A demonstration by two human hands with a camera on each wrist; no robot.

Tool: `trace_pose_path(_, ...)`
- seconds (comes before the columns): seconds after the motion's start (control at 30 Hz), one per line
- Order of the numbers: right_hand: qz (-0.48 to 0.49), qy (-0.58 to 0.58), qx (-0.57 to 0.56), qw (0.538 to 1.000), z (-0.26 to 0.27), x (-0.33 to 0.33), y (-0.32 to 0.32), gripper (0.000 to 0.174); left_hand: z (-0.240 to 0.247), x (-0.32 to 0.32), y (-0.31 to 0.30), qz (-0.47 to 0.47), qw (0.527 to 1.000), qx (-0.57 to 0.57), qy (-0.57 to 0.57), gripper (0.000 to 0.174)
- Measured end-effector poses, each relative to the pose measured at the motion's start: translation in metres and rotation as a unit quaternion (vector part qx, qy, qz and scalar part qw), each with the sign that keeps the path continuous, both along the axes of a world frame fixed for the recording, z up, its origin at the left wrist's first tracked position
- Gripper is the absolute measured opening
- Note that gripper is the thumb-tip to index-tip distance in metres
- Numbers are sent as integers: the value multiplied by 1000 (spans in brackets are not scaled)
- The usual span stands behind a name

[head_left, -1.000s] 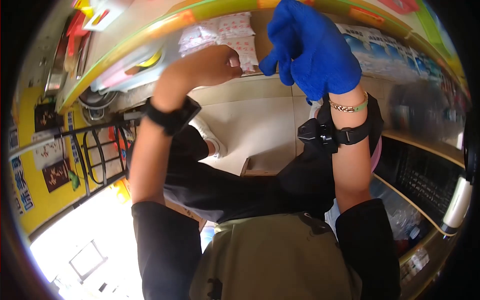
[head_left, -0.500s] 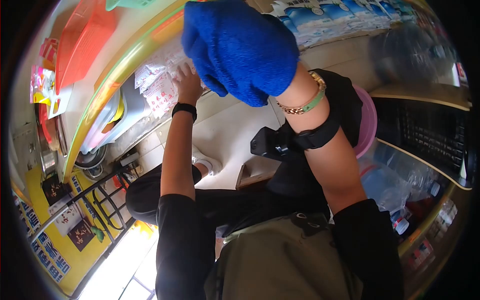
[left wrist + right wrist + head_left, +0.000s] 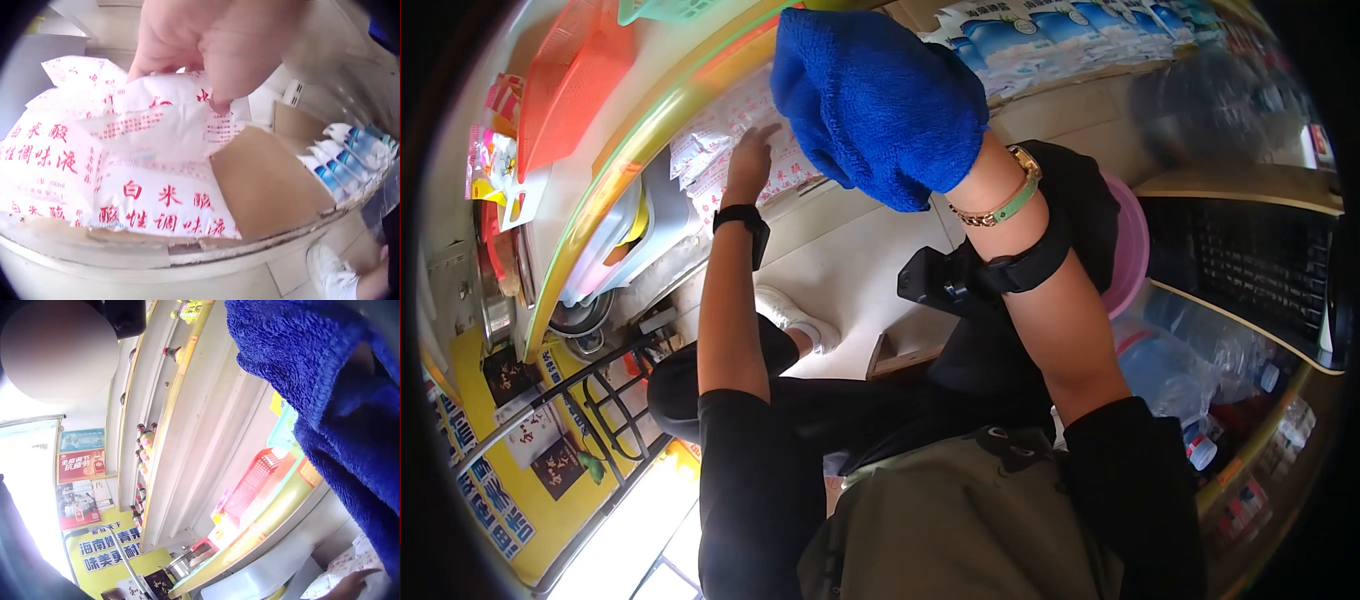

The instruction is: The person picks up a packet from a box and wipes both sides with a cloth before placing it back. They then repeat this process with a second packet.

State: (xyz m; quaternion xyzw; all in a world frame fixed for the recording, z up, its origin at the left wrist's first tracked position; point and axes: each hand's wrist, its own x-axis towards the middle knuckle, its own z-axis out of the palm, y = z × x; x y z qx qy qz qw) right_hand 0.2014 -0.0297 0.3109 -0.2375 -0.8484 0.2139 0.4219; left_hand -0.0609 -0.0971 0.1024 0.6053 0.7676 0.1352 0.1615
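Brown cardboard (image 3: 269, 181) partly lines the low shelf (image 3: 206, 256), where white, red-printed seasoning pouches (image 3: 165, 200) lie heaped. Blue terry cloth (image 3: 312, 356) shrouds the right hand (image 3: 900, 120); whether its fingers spread or curl cannot be told. Bare, the left hand (image 3: 225, 37) pinches a topmost pouch (image 3: 169, 128) between thumb and fingers.

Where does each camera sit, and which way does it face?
Head: on the head, facing forward and down over both arms and legs to the left hand, white packets and blue cloth.
Left wrist: on that wrist, facing the left hand over the packets.
Right wrist: on that wrist, facing the cloth and shelves; part of the left hand shows low at right.
Shared: head and left wrist both show the left hand and packets.
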Motion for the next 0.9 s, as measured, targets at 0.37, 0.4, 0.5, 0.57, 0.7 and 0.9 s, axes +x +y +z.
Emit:
trace_pose_path(0.37,83,7,11,996,-14,-7,2,18,126,48,-67,156,847,102,-499,41)
trace_pose_path(0.4,88,5,15,996,-17,-9,2,18,135,54,-74,214,753,131,-608,42)
trace_pose_path(0.5,45,22,50,997,-15,-12,-7,13,166,78,-93,193,637,182,-724,45)
trace_pose_path(0.57,87,-9,13,996,-2,-5,-14,18,185,98,-108,202,593,209,-751,48)
trace_pose_path(0.7,154,-36,-18,987,-9,-12,-21,43,188,111,-128,172,481,206,-834,52)
trace_pose_path(0.9,186,-72,172,965,-26,-28,-64,45,161,123,-127,177,437,229,-852,53)
